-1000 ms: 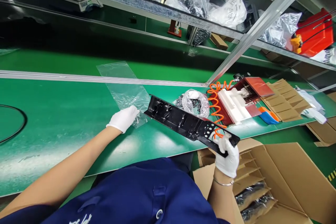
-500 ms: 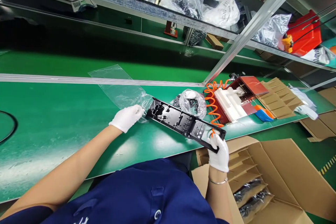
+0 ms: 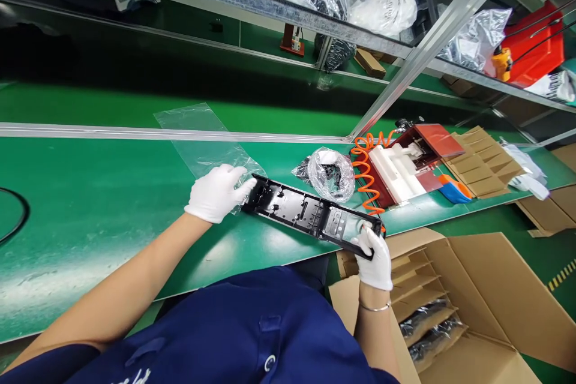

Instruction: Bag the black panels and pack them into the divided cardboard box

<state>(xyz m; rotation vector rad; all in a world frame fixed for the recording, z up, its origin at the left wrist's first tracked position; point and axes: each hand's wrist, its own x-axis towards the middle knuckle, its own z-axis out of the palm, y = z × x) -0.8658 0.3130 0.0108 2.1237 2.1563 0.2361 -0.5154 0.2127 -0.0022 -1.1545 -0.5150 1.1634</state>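
A long black plastic housing [image 3: 299, 210], its ribbed inner side facing up, is held at a slant above the green bench. My right hand [image 3: 374, 257], in a white glove, grips its right end, thumb on the inside near a clear window. My left hand [image 3: 218, 193], also gloved, is at the left end with its fingers apart; the fingertips reach the housing's edge, and I cannot tell whether they touch it. A clear plastic bag [image 3: 198, 141] lies flat behind my left hand, its near part partly hidden by the glove.
Behind the housing sits a clear bag of small black parts [image 3: 333, 175]. An orange coiled hose [image 3: 366, 177] runs beside a red and white fixture [image 3: 398, 174]. An open carton [image 3: 477, 288] with dividers stands at lower right. A metal rail [image 3: 135, 132] crosses the bench.
My left hand has let go of the plastic bag, opened its fingers and shifted to the housing's left end. The bag stays on the bench. My right hand keeps its hold.
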